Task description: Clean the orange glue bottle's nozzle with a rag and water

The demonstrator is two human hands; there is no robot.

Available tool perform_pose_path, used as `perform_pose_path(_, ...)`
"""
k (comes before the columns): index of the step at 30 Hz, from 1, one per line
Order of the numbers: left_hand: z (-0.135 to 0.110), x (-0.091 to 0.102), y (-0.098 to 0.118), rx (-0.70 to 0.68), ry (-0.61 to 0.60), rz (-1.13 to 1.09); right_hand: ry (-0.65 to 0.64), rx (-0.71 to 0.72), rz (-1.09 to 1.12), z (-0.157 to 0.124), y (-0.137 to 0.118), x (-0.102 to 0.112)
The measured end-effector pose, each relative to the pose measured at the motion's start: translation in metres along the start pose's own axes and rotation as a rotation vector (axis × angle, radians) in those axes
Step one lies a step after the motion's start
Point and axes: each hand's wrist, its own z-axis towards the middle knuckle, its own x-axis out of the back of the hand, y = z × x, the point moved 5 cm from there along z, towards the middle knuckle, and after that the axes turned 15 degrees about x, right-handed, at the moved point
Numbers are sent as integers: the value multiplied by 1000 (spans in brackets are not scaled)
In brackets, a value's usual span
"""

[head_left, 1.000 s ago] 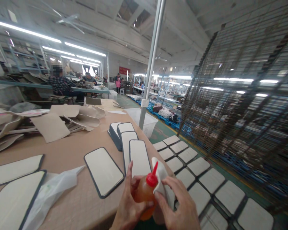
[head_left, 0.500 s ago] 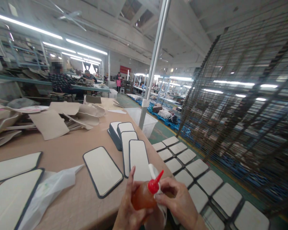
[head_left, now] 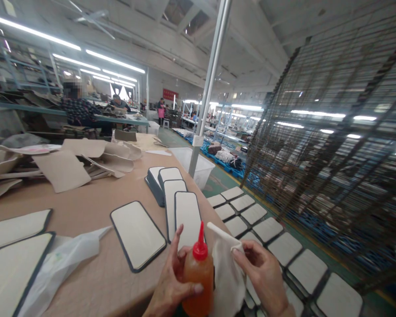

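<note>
My left hand [head_left: 173, 277] is wrapped round a squeeze bottle [head_left: 198, 281] of amber liquid, which stands upright with its red nozzle pointing up. Its thumb presses on the bottle's front. Just to the right, my right hand [head_left: 262, 273] pinches the upper edge of a white cloth [head_left: 227, 268] that hangs down beside the bottle. Beyond the bottle, a white panel with a dark rim [head_left: 188, 215] lies on top of other overlapping panels. Another rimmed panel [head_left: 138, 235] lies flat to the left of my left hand.
The brown-covered table [head_left: 95, 264] carries beige sheet pieces [head_left: 64, 171] and a crumpled white plastic sheet [head_left: 61, 268]. A metal post [head_left: 206, 97] rises at the table's far right edge, by a white bin [head_left: 204, 171]. Rows of panels [head_left: 285, 246] lie to the right, below a wire rack [head_left: 330, 123].
The bottle has turned from tilted to upright. My right hand has moved away to the right, drawing the white cloth out beside the bottle. The view has shifted slightly.
</note>
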Motion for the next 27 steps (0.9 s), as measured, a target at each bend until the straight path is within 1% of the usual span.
perform_pose_path(3,1,0,3,-52,101,56,-6,126,-106,-10,-26,-5)
perform_pose_path(6,0,1,0,-120,257,183,-17,230,-218,-18,-45,-23)
perform_pose_path(8,-2,2,-3,-159,341,271,-37,244,-249,-19,-46,-38)
perform_pose_path(10,-4,4,-5,-196,380,318,-66,220,-246,-17,-38,-48)
perform_pose_path(12,-5,7,-5,-215,371,317,-95,162,-177,-14,-26,-50)
perform_pose_path(15,-4,13,-3,-174,297,216,-141,28,82,-11,-9,-40)
perform_pose_path(17,-1,16,1,-134,211,110,-93,-34,206,-9,-4,-25)
perform_pose_path(18,0,17,4,-119,173,64,-54,-37,213,-8,-4,-17)
perform_pose_path(20,2,19,8,-100,113,11,1,16,111,-6,-12,-4)
perform_pose_path(22,3,17,12,-106,78,17,-35,127,-36,-4,-26,-5)
perform_pose_path(25,1,13,12,-127,51,80,-181,291,-148,-4,-43,-27)
perform_pose_path(27,0,12,10,-131,54,113,-265,353,-161,-6,-47,-44)
